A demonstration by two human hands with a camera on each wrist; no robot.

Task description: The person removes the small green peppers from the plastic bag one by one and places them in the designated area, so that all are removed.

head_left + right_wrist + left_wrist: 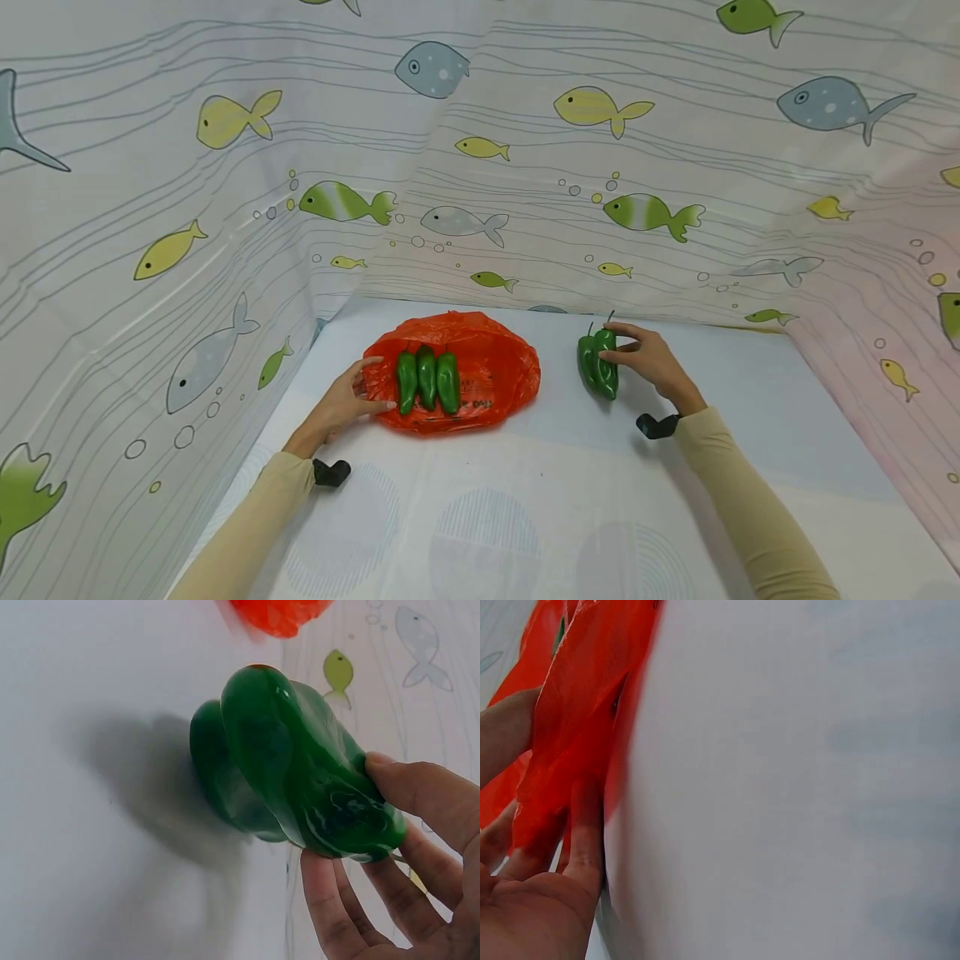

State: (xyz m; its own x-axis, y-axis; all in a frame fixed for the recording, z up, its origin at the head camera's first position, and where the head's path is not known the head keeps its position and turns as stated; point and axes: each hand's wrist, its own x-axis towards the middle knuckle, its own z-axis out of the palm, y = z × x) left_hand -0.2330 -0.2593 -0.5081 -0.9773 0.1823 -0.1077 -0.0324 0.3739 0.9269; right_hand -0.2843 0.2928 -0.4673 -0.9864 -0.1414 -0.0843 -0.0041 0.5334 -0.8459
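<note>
A red plastic bag (498, 375) lies spread on the table, and three long green peppers (426, 379) rest side by side on it. My left hand (341, 408) holds the bag's left edge; in the left wrist view its fingers (586, 825) show partly through the thin red plastic (585, 712). To the right of the bag, my right hand (654, 362) grips a green pepper (606, 367) between thumb and fingers. A second green pepper (587, 362) sits right against it on the left, partly hidden behind the held one in the right wrist view.
White sheeting with printed fish (648, 215) forms walls behind and at both sides. The pale table (540, 483) carries faint round prints. Dark wrist devices (330, 473) show below both hands.
</note>
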